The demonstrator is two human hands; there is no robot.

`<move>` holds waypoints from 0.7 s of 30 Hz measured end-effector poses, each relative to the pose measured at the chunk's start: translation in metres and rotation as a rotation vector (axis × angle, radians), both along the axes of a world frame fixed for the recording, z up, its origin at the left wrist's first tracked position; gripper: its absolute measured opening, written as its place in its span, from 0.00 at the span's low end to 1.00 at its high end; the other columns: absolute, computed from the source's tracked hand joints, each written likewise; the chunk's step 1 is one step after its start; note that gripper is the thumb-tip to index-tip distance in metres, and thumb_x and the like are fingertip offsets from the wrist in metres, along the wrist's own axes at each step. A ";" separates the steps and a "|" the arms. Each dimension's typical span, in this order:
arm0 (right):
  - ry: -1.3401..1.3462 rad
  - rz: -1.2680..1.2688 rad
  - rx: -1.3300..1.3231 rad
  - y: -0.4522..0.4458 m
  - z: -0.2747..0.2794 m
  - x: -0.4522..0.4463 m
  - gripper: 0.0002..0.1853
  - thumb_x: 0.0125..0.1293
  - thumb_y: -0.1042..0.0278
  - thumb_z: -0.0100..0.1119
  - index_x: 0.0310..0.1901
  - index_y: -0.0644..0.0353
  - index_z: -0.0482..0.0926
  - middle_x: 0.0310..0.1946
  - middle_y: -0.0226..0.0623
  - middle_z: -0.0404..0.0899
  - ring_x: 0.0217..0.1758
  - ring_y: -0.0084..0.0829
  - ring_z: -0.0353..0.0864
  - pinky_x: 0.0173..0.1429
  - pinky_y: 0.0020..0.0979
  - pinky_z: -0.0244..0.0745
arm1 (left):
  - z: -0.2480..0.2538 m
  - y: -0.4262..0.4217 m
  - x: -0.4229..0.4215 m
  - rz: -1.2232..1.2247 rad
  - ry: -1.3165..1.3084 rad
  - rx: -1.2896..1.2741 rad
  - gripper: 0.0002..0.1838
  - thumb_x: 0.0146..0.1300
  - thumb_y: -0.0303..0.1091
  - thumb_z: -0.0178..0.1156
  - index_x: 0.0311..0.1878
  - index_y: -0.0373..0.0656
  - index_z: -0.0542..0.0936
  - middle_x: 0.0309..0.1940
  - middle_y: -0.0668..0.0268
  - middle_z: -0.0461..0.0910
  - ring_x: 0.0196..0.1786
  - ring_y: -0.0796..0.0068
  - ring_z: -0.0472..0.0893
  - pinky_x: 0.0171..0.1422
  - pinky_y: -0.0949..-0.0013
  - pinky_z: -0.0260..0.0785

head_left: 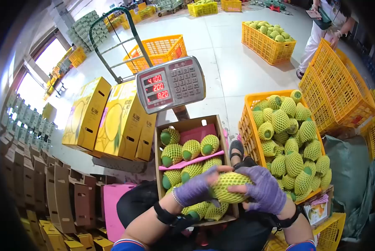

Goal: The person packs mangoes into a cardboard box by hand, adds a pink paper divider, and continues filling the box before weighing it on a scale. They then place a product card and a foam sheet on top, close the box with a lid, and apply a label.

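Note:
Both of my hands, in purple fingerless gloves, hold one mango [230, 187] in a yellow foam net. My left hand [194, 188] has its fingers round the left end, and my right hand [265, 189] grips the right end. Under them is an open cardboard box [158, 161] with several netted mangoes [171, 154], green tips showing. A pink sheet [191, 160] runs between the rows, and a darker pink sheet lies at the far end. To the right, an orange crate [251, 146] is heaped with netted mangoes [294, 163].
A scale display [170, 85] with red digits stands behind the box. Yellow cartons [118, 121] and a green hand truck [133, 31] are at the left. Flattened boxes [62, 196] line the lower left. Empty crates [336, 85] stack at the right, near a standing person [327, 31].

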State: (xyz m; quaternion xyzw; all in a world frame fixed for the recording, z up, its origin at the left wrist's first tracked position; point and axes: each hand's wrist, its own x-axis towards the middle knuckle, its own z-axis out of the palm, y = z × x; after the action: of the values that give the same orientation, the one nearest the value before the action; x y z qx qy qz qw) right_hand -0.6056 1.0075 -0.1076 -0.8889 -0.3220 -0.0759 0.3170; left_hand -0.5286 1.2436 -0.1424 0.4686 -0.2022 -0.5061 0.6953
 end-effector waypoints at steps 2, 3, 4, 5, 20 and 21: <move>-0.074 0.025 0.031 0.013 -0.017 0.018 0.33 0.47 0.58 0.72 0.59 0.35 0.76 0.53 0.47 0.74 0.49 0.49 0.76 0.53 0.45 0.73 | 0.012 0.012 0.005 0.159 0.534 0.059 0.38 0.59 0.46 0.67 0.69 0.48 0.62 0.60 0.60 0.71 0.58 0.64 0.76 0.59 0.63 0.74; -0.002 0.045 0.069 0.024 -0.022 0.025 0.34 0.46 0.61 0.72 0.59 0.36 0.76 0.54 0.47 0.74 0.50 0.49 0.77 0.53 0.44 0.74 | 0.010 0.015 0.007 0.160 0.460 0.137 0.36 0.59 0.42 0.67 0.68 0.47 0.63 0.59 0.60 0.72 0.58 0.64 0.76 0.59 0.63 0.74; 0.044 0.053 0.089 0.025 -0.024 0.026 0.34 0.45 0.62 0.72 0.59 0.37 0.77 0.55 0.47 0.74 0.50 0.49 0.77 0.53 0.44 0.74 | 0.009 0.018 0.018 0.140 0.301 0.255 0.32 0.59 0.38 0.67 0.65 0.45 0.66 0.58 0.60 0.73 0.59 0.64 0.76 0.60 0.63 0.74; 0.090 0.061 0.109 0.026 -0.026 0.027 0.34 0.44 0.63 0.73 0.59 0.37 0.77 0.55 0.47 0.74 0.51 0.49 0.77 0.53 0.44 0.74 | -0.003 0.021 0.031 0.200 -0.010 0.318 0.31 0.56 0.35 0.69 0.62 0.42 0.69 0.56 0.61 0.74 0.59 0.66 0.76 0.63 0.63 0.71; 0.173 -1.144 0.538 -0.125 -0.072 -0.128 0.12 0.63 0.74 0.60 0.48 0.61 0.78 0.42 0.31 0.78 0.43 0.23 0.76 0.51 0.25 0.71 | -0.076 0.030 0.168 -0.129 -1.577 1.512 0.30 0.55 0.51 0.65 0.62 0.62 0.74 0.55 0.55 0.76 0.52 0.52 0.80 0.57 0.53 0.71; 0.166 -1.136 0.540 -0.124 -0.074 -0.135 0.12 0.63 0.74 0.60 0.48 0.61 0.78 0.42 0.31 0.78 0.43 0.23 0.76 0.51 0.25 0.71 | -0.067 0.031 0.170 -0.118 -1.579 1.517 0.30 0.55 0.51 0.65 0.62 0.62 0.74 0.55 0.55 0.76 0.52 0.52 0.80 0.57 0.53 0.71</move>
State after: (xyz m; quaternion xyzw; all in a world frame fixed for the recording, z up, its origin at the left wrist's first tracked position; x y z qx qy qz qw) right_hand -0.7405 0.8831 -0.1814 -0.8126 0.2563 -0.2417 0.4644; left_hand -0.3590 1.2745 -0.2091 0.9564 -0.2487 -0.0889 -0.1246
